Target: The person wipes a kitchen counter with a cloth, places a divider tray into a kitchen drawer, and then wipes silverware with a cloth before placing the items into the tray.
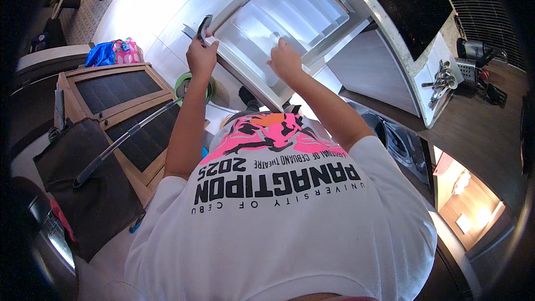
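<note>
A pulled-out drawer (246, 76) lies before me with a white plastic cutlery tray (261, 60) in it, divided into long compartments. Over the drawer's left edge, my left hand (202, 58) grips shiny metal cutlery (204, 29); its exact kind cannot be told. My right hand (286, 59) is above the near part of the tray, fingers pinched on a small shiny piece (276, 37), too blurred to name.
Spoons and other utensils (444, 81) lie on the right counter beside a perforated metal holder (466, 70) and a black cooktop (411, 6). At left are a wooden cabinet (119, 69), blue and pink bags (113, 53), a telescopic pole (129, 133) and a green-rimmed bucket (184, 79).
</note>
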Demonstrator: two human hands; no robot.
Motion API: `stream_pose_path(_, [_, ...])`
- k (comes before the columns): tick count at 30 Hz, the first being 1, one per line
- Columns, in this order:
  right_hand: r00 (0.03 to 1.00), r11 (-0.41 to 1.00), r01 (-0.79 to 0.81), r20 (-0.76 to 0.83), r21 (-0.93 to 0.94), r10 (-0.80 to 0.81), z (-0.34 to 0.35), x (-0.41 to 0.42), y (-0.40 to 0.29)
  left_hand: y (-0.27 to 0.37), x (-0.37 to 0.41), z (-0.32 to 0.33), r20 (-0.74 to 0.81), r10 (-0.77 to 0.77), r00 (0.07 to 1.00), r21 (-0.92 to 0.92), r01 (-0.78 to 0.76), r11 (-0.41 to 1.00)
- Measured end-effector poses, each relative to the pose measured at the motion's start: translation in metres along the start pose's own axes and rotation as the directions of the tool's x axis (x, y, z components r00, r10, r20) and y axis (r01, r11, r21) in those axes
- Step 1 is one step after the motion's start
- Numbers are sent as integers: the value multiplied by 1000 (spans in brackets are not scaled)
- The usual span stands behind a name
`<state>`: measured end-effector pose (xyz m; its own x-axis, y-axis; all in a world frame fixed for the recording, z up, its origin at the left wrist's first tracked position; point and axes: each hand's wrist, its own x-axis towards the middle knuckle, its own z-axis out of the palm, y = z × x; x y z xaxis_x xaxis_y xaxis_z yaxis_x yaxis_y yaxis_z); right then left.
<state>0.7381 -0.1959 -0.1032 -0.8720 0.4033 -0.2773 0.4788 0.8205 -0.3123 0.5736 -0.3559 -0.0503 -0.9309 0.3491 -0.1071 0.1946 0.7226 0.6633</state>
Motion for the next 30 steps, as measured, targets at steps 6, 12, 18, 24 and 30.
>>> stream_pose_path(6, [998, 999, 34, 55, 7, -35, 21, 7, -3, -3, -3, 3, -21, -26, 999, -22, 26, 999])
stream_pose_path(12, [1000, 999, 7, 22, 44, -8, 22, 8, -3, -1, -3, 1, -3, -52, 999, 15, 52, 999])
stream_pose_path(18, [999, 998, 47, -7, 52, -47, 21, 7, 3, -1, -6, 1, -18, -25, 1000, -5, 25, 1000])
stream_pose_path(24, [995, 993, 97, 26, 60, -99, 32, 13, 11, -4, -6, 2, -31, -6, 999, 3, 6, 1000])
stream_pose_path(30, [993, 977, 100, 40, 186, -110, 51, 15, 12, -5, -6, 2, -27, -5, 1000, -6, 5, 1000])
